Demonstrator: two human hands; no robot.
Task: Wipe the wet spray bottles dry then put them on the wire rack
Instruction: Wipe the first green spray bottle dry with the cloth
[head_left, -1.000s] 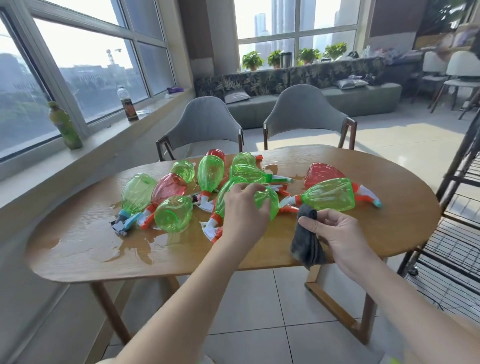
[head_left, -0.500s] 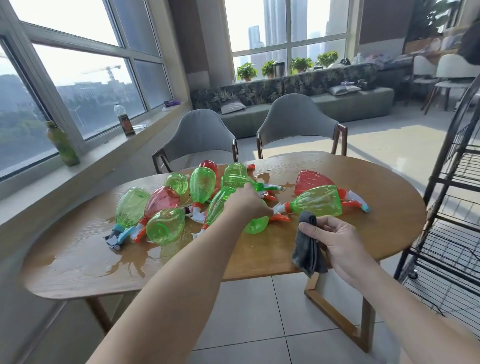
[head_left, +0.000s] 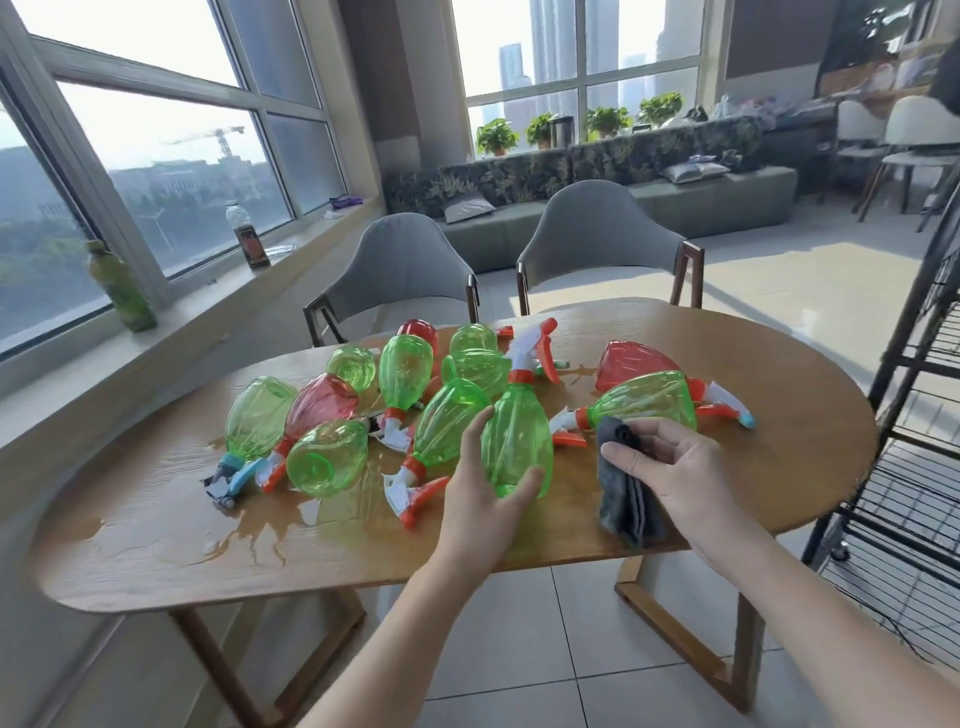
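Observation:
My left hand (head_left: 480, 501) grips a green spray bottle (head_left: 517, 441) by its base and holds it upright above the table, its white and orange trigger head (head_left: 535, 345) on top. My right hand (head_left: 670, 465) pinches a dark grey cloth (head_left: 626, 499) just right of that bottle. Several more green and red spray bottles (head_left: 322, 454) lie on their sides on the wet wooden table (head_left: 810, 447). The black wire rack (head_left: 914, 467) stands at the right edge of the view.
Water is pooled on the table's left front part (head_left: 244, 530). Two grey chairs (head_left: 602, 244) stand behind the table. Two drink bottles (head_left: 122, 288) sit on the windowsill at the left. A sofa and potted plants are far behind.
My left hand has picked one green bottle out of the pile and stood it upright. My right hand with the cloth has stayed beside it.

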